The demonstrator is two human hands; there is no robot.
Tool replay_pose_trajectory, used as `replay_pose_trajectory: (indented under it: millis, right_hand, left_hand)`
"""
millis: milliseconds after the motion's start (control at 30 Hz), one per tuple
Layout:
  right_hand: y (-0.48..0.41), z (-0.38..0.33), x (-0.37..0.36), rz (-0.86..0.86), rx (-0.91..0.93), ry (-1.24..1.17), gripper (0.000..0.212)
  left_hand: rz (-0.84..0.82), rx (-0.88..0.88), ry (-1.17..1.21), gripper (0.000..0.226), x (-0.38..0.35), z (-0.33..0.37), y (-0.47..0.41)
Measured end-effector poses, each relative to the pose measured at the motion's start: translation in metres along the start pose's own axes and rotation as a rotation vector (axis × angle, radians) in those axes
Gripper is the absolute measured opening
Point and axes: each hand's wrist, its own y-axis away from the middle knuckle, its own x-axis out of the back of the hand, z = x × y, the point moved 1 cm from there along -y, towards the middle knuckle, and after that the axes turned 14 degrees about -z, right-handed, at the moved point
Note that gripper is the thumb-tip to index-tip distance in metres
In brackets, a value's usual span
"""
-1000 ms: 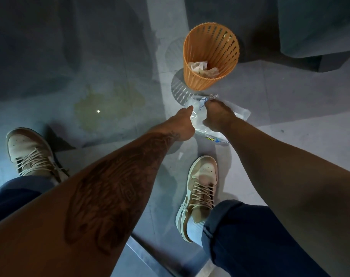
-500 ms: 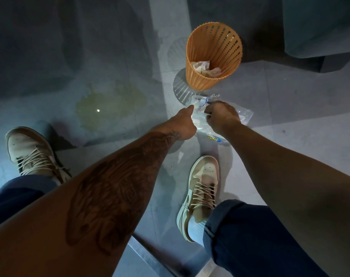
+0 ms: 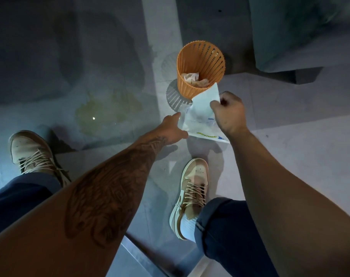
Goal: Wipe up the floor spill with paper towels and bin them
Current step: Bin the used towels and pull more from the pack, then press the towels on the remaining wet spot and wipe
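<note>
The floor [image 3: 290, 156] is smooth grey tile with a slight sheen, so liquid sits on top of it rather than soaking in. Well to the left of both hands lies the spill [image 3: 108, 110], a flat yellowish puddle with ragged edges and 1 bright glint on it; it looks thin and should lift easily into absorbent paper.

Just beyond the hands stands the bin [image 3: 200, 68], a round orange plastic basket with slotted walls, rigid but probably light enough to tip if knocked. Crumpled used towels [image 3: 192, 77] already lie in its bottom.

Between the 2 hands is the pack of paper towels [image 3: 198, 124], a clear crinkly plastic wrapper with blue and yellow print, lying on the floor. It looks light, soft and slippery, so it would slide unless pinned.

The left hand [image 3: 173, 128] presses flat on the near left corner of the pack, fingers spread, holding it down. The right hand [image 3: 229, 112] is closed, pinching the edge of 1 white paper towel [image 3: 206, 96] standing up out of the pack. The sheet is thin, limp and easy to tear; a grip near its corner with a steady pull suits it best.
</note>
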Motion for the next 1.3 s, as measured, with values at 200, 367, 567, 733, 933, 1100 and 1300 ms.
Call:
replay_pose_trajectory:
  millis: [200,367,567,733,933,1100,1300]
  right_hand:
    - [0.021,-0.026,0.011,-0.004,0.012,0.015,0.017]
    - [0.038,-0.05,0.023,0.011,0.01,-0.153,0.016]
    - [0.041,-0.086,0.033,-0.024,0.049,-0.452,0.031]
    - [0.041,-0.095,0.021,-0.078,0.043,-0.409,0.017]
    - [0.057,-0.094,-0.014,-0.228,0.082,-0.222,0.021]
    - [0.074,-0.119,-0.042,-0.389,0.133,-0.106,0.005]
    - [0.118,-0.171,-0.077,-0.715,0.187,0.232,0.046]
  left_hand:
    - [0.231,-0.147,0.178,0.081,0.012,0.013,0.026]
    - [0.272,-0.306,0.051,0.091,0.024,0.037,0.052]
    - [0.105,-0.408,0.144,0.057,0.031,0.06,0.076]
    - [-0.12,-0.383,0.599,0.013,0.046,0.044,0.099]
    - [-0.174,-0.411,0.991,0.032,0.06,0.0,0.131]
    - [-0.108,-0.299,0.948,0.018,0.074,-0.03,0.159]
    - [0.113,-0.321,0.781,0.026,0.094,-0.052,0.209]
